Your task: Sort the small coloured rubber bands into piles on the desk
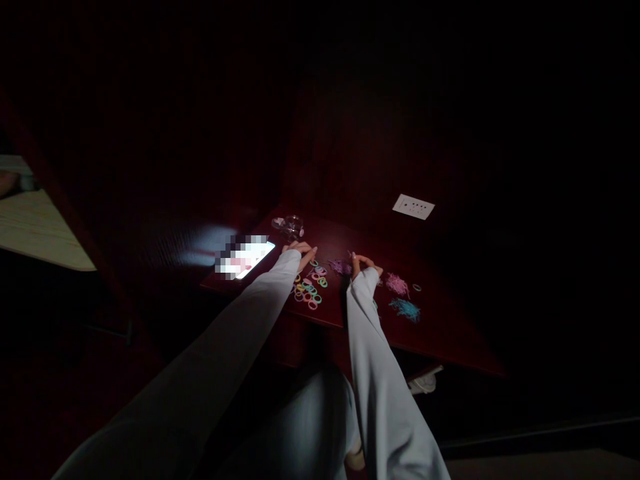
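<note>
My left hand [302, 251] hovers at the back edge of a pile of coloured rings [310, 291], its fingers bent and their tips close together. Facing it, my right hand [365, 263] has thumb and finger drawn together beside a heap of thin purple strands [341, 267]. Whatever either hand pinches is too small and dark to make out. To the right of my right hand lie a pink heap of strands [398, 285] and a blue heap of strands [406, 309], with a single green ring [417, 287] near them.
A lit phone-like screen [256, 258], partly blurred out, lies at the left of the dark red table [440, 333]. Clear round containers [294, 227] stand at the back. A white socket plate [413, 207] is on the wall. A pale wooden surface [45, 227] shows far left.
</note>
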